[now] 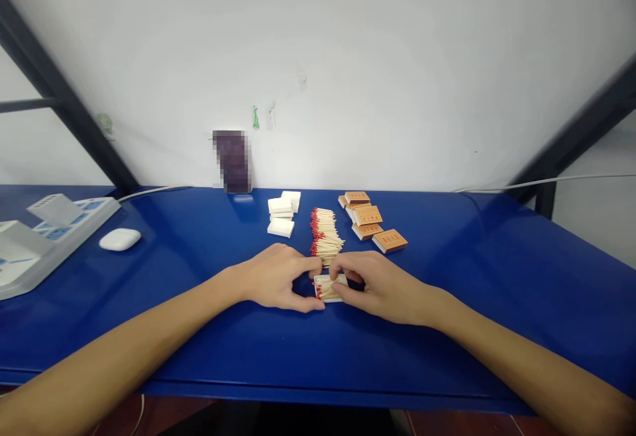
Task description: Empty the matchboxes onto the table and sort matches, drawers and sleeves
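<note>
A small white tray [339, 299] with red-tipped matches in it lies on the blue table between my hands. My left hand [283, 280] has thumb and forefinger apart at the tray's left end, the thumb by its near corner. The thumb and forefinger of my right hand [372, 283] are closed on matches [326, 289] over the tray. Just beyond, a long pile of matches [325, 230] lies with red heads mostly to the left. White trays [281, 226] are stacked to its left, and orange matchbox sleeves [390, 240] lie to its right.
A power strip [94, 220] with plugs and a white case [120, 239] are at the left. A pixelated dark object [233, 161] leans against the wall. Dark metal posts [571, 131] flank the blue table [298, 363], and a white cable [571, 178] runs at the right.
</note>
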### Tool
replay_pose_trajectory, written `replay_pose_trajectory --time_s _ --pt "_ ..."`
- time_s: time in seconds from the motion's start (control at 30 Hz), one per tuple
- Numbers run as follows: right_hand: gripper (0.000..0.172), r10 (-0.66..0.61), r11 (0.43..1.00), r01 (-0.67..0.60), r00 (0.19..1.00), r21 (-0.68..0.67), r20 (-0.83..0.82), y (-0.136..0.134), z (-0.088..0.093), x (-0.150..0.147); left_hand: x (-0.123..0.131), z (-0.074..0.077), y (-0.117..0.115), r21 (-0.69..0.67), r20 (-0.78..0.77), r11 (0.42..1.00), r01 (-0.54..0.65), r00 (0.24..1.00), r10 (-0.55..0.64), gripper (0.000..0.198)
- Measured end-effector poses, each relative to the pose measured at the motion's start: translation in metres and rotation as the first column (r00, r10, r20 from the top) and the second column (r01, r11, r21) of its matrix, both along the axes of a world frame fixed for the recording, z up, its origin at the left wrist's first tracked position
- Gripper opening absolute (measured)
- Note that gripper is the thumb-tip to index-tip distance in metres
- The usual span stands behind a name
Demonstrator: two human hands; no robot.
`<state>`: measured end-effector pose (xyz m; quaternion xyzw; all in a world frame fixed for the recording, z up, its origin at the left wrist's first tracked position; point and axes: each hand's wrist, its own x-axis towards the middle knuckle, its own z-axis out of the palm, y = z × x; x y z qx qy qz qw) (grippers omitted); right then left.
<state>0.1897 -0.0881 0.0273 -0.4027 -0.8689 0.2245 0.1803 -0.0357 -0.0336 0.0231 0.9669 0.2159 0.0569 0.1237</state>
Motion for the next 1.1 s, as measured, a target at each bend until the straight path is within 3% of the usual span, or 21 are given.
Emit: replay_pose_trajectory --time_s 0.3,0.53,0.83,1.1 --pt "0.016 0.031 0.999 -0.032 0.998 -0.006 -0.047 -0.0011 -0.0030 -0.0016 -0.0008 0.0023 -0.0002 -0.031 0.020 0.999 0.022 1.000 -0.022 0.041" --pt "0.013 0.055 0.998 -0.054 0.997 0.007 -0.046 0.0003 -0.0052 -0.0008 -0.0038 0.0028 0.0005 -0.048 0.061 0.996 0.079 0.995 -0.076 0.024" --pt "0.018 0.081 0.997 -0.082 0.996 -0.008 -0.048 0.0007 -0.0055 0.0007 -0.0010 0.0036 -0.0002 -0.060 0.051 0.997 0.049 0.998 -0.046 0.030" --pt "0.021 0.073 0.997 -0.074 0.997 -0.025 -0.039 0.0012 -0.0042 0.0010 -0.0023 0.0028 0.0014 -0.052 0.038 0.998 0.045 0.998 -0.043 0.021"
